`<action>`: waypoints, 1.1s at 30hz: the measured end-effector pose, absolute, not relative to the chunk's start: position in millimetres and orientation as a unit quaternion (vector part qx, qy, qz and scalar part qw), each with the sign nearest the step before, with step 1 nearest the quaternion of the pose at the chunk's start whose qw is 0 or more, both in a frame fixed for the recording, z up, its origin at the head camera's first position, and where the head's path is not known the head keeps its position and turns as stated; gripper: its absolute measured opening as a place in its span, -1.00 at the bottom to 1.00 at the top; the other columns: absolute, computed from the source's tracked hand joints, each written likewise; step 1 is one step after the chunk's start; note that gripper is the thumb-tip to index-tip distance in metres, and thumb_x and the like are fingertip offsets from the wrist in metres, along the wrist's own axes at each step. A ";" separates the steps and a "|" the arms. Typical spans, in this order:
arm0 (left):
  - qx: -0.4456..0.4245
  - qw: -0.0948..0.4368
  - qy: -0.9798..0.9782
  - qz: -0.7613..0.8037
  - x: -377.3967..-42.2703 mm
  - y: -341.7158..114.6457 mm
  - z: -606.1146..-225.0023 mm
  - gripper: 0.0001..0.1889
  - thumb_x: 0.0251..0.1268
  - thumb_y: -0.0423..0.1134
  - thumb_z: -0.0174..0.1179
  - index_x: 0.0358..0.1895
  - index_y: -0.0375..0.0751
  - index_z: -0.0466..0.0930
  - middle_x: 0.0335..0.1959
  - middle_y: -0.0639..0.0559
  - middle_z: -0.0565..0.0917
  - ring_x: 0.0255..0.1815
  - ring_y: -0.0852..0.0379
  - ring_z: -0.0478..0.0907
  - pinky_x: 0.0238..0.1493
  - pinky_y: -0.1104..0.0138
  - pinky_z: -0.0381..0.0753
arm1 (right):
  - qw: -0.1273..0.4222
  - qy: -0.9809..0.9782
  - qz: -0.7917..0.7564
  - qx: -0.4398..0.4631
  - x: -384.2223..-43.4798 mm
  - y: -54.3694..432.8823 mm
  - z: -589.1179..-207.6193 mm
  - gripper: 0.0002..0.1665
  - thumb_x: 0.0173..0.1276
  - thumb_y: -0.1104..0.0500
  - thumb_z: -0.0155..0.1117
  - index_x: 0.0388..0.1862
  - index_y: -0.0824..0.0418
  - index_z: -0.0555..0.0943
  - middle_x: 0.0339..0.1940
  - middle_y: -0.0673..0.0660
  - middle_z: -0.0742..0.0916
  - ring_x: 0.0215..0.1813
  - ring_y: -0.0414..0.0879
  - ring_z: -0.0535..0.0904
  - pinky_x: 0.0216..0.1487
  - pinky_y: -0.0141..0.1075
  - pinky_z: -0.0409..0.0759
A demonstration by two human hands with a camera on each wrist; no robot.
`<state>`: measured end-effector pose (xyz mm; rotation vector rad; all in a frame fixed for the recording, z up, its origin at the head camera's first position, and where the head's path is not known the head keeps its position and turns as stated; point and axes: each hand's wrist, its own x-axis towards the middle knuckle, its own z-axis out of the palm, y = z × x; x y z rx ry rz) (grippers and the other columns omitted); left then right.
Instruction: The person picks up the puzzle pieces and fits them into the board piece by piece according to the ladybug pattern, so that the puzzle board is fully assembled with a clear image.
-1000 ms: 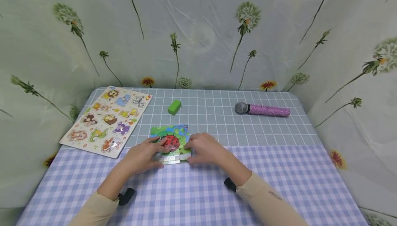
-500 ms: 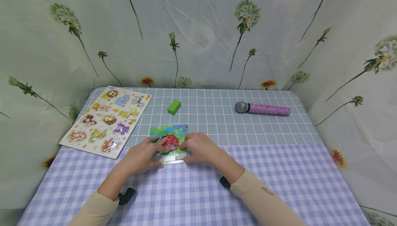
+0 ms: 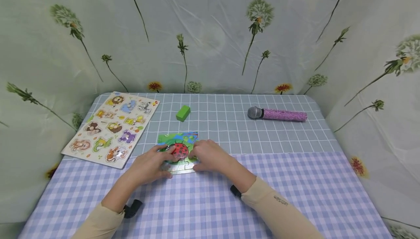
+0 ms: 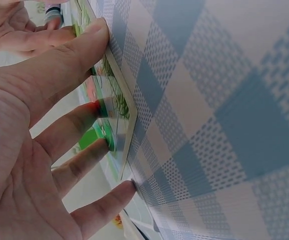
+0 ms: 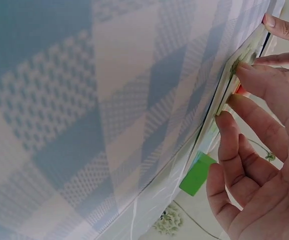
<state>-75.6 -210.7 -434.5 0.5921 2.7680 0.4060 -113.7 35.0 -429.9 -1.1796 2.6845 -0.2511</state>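
Observation:
A ladybug jigsaw puzzle (image 3: 177, 137) with a green and blue picture lies flat on the cloth between both hands. My left hand (image 3: 149, 164) rests on its left part with spread, fairly straight fingers. Its thumb touches the front edge, as the left wrist view shows. My right hand (image 3: 211, 155) pinches the lower right puzzle piece (image 5: 229, 82) with thumb and bent fingertips, at the puzzle's right side. Its ring and little fingers are curled off the surface in the right wrist view. Most of that piece is hidden under the hand in the head view.
A green block (image 3: 183, 113) lies behind the puzzle. On the left is a board (image 3: 108, 129) of animal puzzle pieces. A microphone (image 3: 277, 114) with a glittery pink handle lies at the back right. A checked cloth (image 3: 197, 206) covers the table's front half.
My right hand has slid left with the puzzle piece, and the gap at the lower right of the puzzle has closed up. The left hand has stayed in place.

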 end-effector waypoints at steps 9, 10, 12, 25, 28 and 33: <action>0.197 0.148 0.961 0.125 -73.1 -209.9 -431.4 -0.42 -0.02 0.00 0.70 0.17 0.13 0.83 0.63 -0.06 0.46 0.63 -0.37 0.35 0.09 -0.43 0.70 | 0.106 0.904 -0.062 -0.410 -110.8 29.2 -431.4 -0.65 0.32 -0.07 0.63 0.06 -0.06 0.87 -0.08 -0.06 0.82 -0.04 -0.17 0.74 -0.12 -0.21 0.71; 0.198 0.147 0.961 0.126 -73.0 -209.6 -431.2 -0.43 -0.02 -0.01 0.71 0.17 0.13 0.83 0.63 -0.07 0.46 0.63 -0.37 0.36 0.09 -0.43 0.69 | 0.104 0.904 -0.062 -0.409 -110.7 29.3 -431.6 -0.66 0.32 -0.07 0.63 0.05 -0.07 0.87 -0.08 -0.06 0.82 -0.04 -0.18 0.75 -0.12 -0.22 0.71; 0.203 0.144 0.960 0.129 -72.9 -209.1 -431.4 -0.43 -0.01 -0.02 0.70 0.17 0.12 0.83 0.63 -0.07 0.46 0.62 -0.38 0.36 0.09 -0.43 0.69 | 0.101 0.906 -0.063 -0.406 -110.7 30.2 -431.8 -0.67 0.32 -0.05 0.64 0.04 -0.07 0.88 -0.09 -0.07 0.82 -0.05 -0.18 0.75 -0.12 -0.22 0.72; 0.239 0.117 0.952 0.148 -75.8 -215.1 -437.9 -0.37 0.06 -0.02 0.68 0.29 0.14 0.76 0.61 -0.14 0.48 0.60 -0.44 0.38 0.30 -0.37 0.62 | 0.099 0.906 -0.075 -0.405 -109.4 35.2 -431.6 -0.66 0.36 -0.04 0.61 0.08 -0.02 0.86 -0.02 -0.03 0.82 -0.04 -0.17 0.76 -0.05 -0.23 0.75; 0.246 0.113 0.950 0.154 -75.6 -216.0 -437.9 -0.35 0.06 -0.03 0.68 0.31 0.13 0.75 0.61 -0.15 0.48 0.60 -0.45 0.38 0.34 -0.37 0.59 | 0.093 0.904 -0.067 -0.412 -107.8 36.2 -431.4 -0.67 0.36 -0.03 0.61 0.06 -0.02 0.86 -0.02 -0.04 0.82 -0.04 -0.18 0.76 -0.04 -0.26 0.75; 0.257 0.110 0.946 0.165 -74.8 -216.5 -438.6 -0.35 0.09 -0.05 0.67 0.32 0.10 0.73 0.60 -0.18 0.49 0.60 -0.45 0.37 0.41 -0.36 0.54 | 0.088 0.904 -0.043 -0.417 -103.4 40.0 -431.8 -0.69 0.36 -0.06 0.61 0.04 -0.06 0.86 -0.01 -0.06 0.81 -0.02 -0.18 0.75 -0.06 -0.25 0.75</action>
